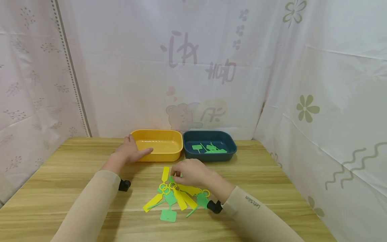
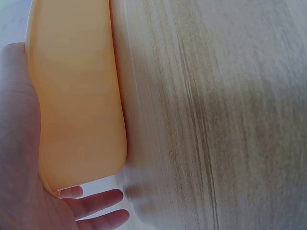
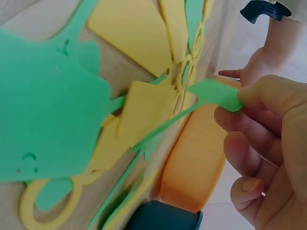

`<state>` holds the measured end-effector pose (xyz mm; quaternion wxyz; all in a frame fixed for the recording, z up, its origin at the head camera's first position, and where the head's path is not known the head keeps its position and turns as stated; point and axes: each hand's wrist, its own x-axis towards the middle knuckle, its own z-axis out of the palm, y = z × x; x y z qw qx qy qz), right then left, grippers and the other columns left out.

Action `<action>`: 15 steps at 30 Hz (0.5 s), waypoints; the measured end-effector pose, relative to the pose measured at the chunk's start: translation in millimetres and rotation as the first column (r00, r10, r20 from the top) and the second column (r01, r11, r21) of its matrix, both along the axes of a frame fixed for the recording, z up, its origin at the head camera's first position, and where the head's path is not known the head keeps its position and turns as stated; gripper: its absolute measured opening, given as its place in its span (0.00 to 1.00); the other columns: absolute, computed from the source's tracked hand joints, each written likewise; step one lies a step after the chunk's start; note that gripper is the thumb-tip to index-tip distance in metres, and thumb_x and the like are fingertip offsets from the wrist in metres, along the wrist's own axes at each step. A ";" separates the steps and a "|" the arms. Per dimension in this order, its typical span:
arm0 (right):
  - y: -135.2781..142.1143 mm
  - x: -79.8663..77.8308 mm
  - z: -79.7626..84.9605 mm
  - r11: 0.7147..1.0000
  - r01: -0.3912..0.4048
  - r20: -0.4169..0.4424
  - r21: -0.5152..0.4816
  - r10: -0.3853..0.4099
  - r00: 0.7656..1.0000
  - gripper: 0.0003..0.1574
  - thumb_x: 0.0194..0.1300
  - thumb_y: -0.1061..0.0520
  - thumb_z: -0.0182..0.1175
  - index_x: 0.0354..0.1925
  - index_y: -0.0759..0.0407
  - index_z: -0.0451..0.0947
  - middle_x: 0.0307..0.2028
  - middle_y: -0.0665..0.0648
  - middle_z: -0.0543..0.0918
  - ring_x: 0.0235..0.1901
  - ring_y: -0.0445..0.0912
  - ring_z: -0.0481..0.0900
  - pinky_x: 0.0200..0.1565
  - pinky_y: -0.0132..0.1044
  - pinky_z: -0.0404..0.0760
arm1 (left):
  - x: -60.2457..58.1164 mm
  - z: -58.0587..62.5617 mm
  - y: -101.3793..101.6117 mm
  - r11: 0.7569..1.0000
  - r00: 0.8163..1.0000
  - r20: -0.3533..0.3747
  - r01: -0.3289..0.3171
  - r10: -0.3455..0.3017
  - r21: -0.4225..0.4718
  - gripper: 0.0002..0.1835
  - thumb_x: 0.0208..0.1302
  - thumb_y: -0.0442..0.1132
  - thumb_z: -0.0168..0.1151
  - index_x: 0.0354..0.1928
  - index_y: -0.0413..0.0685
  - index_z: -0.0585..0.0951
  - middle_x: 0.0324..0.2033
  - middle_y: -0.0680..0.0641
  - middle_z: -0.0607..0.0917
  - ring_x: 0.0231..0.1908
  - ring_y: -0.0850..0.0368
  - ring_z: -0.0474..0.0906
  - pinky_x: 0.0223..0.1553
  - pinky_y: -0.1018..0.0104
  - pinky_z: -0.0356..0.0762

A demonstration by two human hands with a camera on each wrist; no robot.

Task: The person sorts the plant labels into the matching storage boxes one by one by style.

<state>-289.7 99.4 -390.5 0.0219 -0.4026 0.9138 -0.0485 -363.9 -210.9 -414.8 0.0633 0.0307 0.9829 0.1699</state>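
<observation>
My right hand (image 1: 193,173) is over a pile of plastic tags on the wooden table. Between its thumb and index finger it pinches a green plastic tag (image 3: 218,95) with a thin tail. Around and below it lie yellow tags (image 1: 181,200) with ring ends and flat green tags (image 1: 168,215), overlapping. At the left end of the yellow bin (image 1: 163,157) is my left hand (image 1: 130,150). Its palm rests against the bin, and its extended fingers (image 2: 100,202) reach past the outer wall. In the head view the thumb stretches along the front rim.
Right beside the yellow bin stands a dark blue bin (image 1: 208,157) with several green tags (image 1: 216,151) inside. Both bins are at the back of the wooden table (image 1: 254,201), before a patterned curtain (image 1: 121,84). A black wrist device (image 1: 214,206) sits below my right wrist.
</observation>
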 end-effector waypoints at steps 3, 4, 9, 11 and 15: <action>1.6 1.3 4.1 1.000 0.003 0.002 -0.008 -0.003 1.000 0.08 0.77 0.48 0.67 0.49 0.42 0.91 0.38 0.37 0.90 0.36 0.35 0.81 0.45 0.33 0.83 | 1.3 0.2 0.4 1.000 1.000 0.000 -0.002 0.002 0.000 0.79 0.67 0.88 0.43 0.82 0.19 0.29 0.83 0.16 0.39 0.69 0.14 0.70 0.69 0.27 0.74; 2.1 1.5 5.1 1.000 0.005 0.003 -0.012 -0.005 1.000 0.09 0.77 0.48 0.66 0.50 0.42 0.91 0.39 0.37 0.90 0.36 0.35 0.81 0.45 0.33 0.83 | 2.2 0.8 0.8 1.000 1.000 0.000 -0.003 0.003 0.000 0.79 0.67 0.88 0.43 0.82 0.19 0.29 0.83 0.17 0.39 0.69 0.14 0.70 0.69 0.27 0.74; 5.1 0.1 11.0 0.999 0.027 -0.001 -0.027 -0.027 1.000 0.09 0.78 0.47 0.66 0.51 0.41 0.91 0.41 0.38 0.90 0.38 0.36 0.81 0.47 0.33 0.84 | 4.6 2.7 1.9 1.000 1.000 0.000 -0.003 0.003 0.004 0.78 0.69 0.87 0.43 0.82 0.20 0.29 0.83 0.17 0.39 0.69 0.15 0.71 0.69 0.27 0.75; 7.3 -1.1 15.3 0.999 0.034 -0.002 -0.037 -0.035 0.999 0.10 0.78 0.47 0.66 0.51 0.42 0.91 0.41 0.39 0.90 0.38 0.36 0.81 0.47 0.33 0.84 | 5.2 3.2 2.0 1.000 1.000 -0.007 -0.002 0.002 0.007 0.77 0.69 0.87 0.43 0.82 0.20 0.30 0.83 0.17 0.39 0.69 0.15 0.71 0.69 0.27 0.75; 15.0 -5.7 25.5 0.997 0.031 -0.033 -0.071 -0.034 0.999 0.10 0.78 0.49 0.67 0.51 0.46 0.92 0.42 0.42 0.91 0.39 0.38 0.84 0.46 0.35 0.85 | 6.3 4.4 2.4 1.000 1.000 -0.016 -0.003 0.003 0.008 0.77 0.69 0.87 0.44 0.82 0.19 0.31 0.83 0.17 0.40 0.69 0.15 0.71 0.68 0.28 0.75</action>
